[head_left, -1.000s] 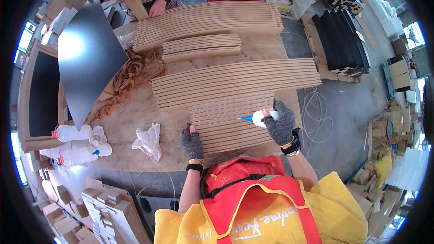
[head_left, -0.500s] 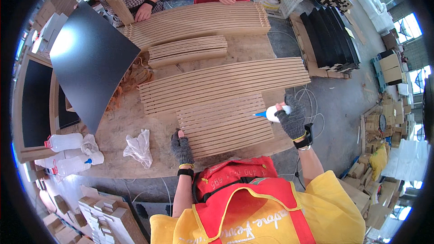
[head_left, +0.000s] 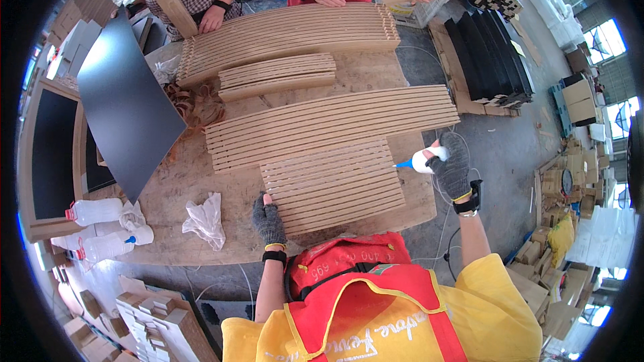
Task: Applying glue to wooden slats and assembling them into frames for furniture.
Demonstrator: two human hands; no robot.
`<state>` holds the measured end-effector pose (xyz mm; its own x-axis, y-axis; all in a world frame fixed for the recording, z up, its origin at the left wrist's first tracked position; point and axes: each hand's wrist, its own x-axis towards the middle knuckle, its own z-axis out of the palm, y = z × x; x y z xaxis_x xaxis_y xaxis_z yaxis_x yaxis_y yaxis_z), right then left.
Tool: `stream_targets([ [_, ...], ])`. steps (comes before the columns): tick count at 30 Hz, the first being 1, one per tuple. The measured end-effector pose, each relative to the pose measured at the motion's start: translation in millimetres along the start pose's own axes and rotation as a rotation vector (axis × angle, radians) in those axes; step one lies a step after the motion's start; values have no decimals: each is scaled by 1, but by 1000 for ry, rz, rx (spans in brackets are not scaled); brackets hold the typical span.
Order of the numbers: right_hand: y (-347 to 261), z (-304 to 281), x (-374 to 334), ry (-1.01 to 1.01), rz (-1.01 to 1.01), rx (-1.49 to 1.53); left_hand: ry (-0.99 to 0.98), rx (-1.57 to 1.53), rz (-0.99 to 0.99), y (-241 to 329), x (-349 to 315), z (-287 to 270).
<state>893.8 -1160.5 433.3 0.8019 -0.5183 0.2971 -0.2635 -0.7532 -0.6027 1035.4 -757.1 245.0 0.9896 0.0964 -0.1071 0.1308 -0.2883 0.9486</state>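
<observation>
My right hand, in a grey glove, grips a white squeeze bottle with a blue nozzle. The nozzle tip points left, by the right end of a near row of wooden slats. White glue-like streaks lie on the upper slats of that row. At its left end my gloved left hand holds the edge, thumb on top and fingers curled. A longer row of slats lies just beyond.
Farther back on the wooden table are a short slat stack and a long one. Two co-workers stand across, handling wooden boards. A black panel, a white cloth and plastic bottles are at left.
My right hand has moved the bottle right, toward the slats' right end. My left hand stays in place. The black panel has shifted, and a co-worker's board at upper right has turned.
</observation>
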Motion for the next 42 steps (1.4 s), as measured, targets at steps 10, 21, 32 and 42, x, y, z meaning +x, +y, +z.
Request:
stream_targets([
  [10, 142, -5, -49, -12, 679, 840, -61, 21, -71, 5, -1, -3],
  [21, 30, 81, -53, -472, 783, 2188, -14, -77, -37, 17, -6, -8],
  [32, -102, 159, -47, -346, 529, 894, -76, 34, -65, 6, -14, -10],
  [42, -141, 178, -54, -247, 175, 554, -33, -6, -58, 8, -14, -9],
])
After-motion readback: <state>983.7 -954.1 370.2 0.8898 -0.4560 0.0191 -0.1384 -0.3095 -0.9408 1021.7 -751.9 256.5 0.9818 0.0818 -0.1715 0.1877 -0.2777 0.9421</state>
